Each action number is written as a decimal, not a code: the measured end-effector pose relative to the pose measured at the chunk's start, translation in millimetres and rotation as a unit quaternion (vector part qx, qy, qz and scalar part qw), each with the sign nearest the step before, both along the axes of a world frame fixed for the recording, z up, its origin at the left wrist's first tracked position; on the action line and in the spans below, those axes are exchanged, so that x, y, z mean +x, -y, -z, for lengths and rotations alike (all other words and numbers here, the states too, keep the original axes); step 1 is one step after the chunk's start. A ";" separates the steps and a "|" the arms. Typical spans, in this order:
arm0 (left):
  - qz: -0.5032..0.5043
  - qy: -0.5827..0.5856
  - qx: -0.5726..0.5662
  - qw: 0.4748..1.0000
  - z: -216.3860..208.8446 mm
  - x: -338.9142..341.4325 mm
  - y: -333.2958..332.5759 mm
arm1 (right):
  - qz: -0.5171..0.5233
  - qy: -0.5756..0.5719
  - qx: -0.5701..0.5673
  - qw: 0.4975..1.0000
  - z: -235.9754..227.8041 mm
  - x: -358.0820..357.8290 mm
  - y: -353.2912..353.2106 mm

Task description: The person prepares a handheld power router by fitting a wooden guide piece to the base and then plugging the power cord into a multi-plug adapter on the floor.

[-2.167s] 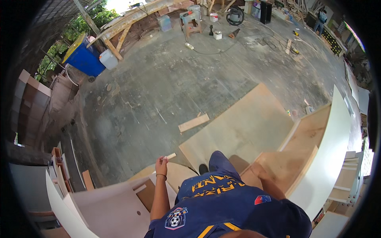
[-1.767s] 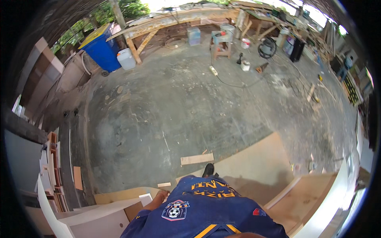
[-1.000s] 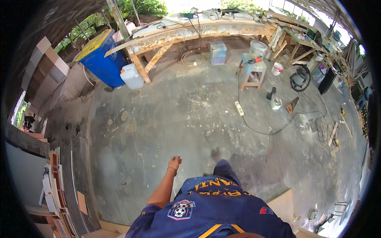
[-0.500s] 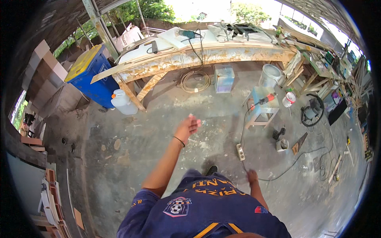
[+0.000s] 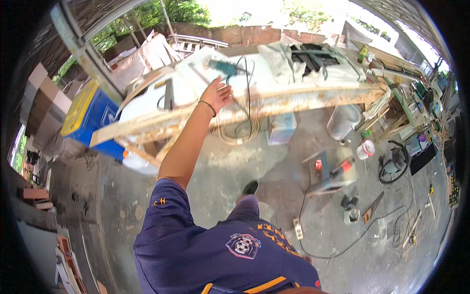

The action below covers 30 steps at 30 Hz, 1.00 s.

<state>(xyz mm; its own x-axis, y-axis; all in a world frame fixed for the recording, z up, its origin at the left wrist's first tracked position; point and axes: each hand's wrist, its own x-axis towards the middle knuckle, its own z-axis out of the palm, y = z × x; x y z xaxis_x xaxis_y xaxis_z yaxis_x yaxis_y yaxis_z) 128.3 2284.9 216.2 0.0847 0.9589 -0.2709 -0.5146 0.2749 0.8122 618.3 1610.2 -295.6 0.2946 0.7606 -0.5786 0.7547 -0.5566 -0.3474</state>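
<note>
My left hand, with a dark band at its wrist, stretches out over the front of the long workbench. Its fingers are apart and nothing is in them. Just beyond the fingertips, a teal power tool lies on the white sheet covering the bench top. The tool's dark cord hangs down over the bench edge. I cannot tell whether the hand touches anything. Of my right hand only a small blurred bit shows beside my shirt, its fingers hidden.
A blue bin with yellow lid stands left of the bench. To the right are a low stool with a red-and-grey power tool on it, a white bucket and a paint tub. A power strip and cord cross the floor.
I have stepped closer to the workbench. My left arm has reached forward, its hand moving from above the floor to over the bench. My right hand has slipped mostly out of sight.
</note>
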 end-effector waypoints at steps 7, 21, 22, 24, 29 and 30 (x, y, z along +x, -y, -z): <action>-0.124 -0.129 -0.161 0.971 87.6 -47.8 -277.2 | 0.113 -0.120 0.000 0.986 -35.8 -101.5 -117.9; -0.155 -0.134 -0.126 0.971 144.8 -83.9 -353.6 | 0.404 -0.127 0.089 0.901 -220.1 -137.6 -277.1; -0.180 -0.129 -0.109 0.969 135.7 -76.0 -337.7 | 0.383 -0.115 0.101 0.911 -225.5 -136.6 -272.8; -0.169 -0.110 0.029 0.979 93.9 -36.9 -280.0 | 0.344 -0.095 0.119 0.927 -265.8 -155.5 -292.8; -0.029 -0.232 0.252 0.939 37.8 39.1 -137.6 | 0.271 -0.177 0.263 0.909 -295.7 -159.7 -342.4; 0.019 -0.194 0.273 0.942 20.3 63.2 -101.8 | 0.222 -0.131 0.263 0.930 -319.8 -159.5 -363.1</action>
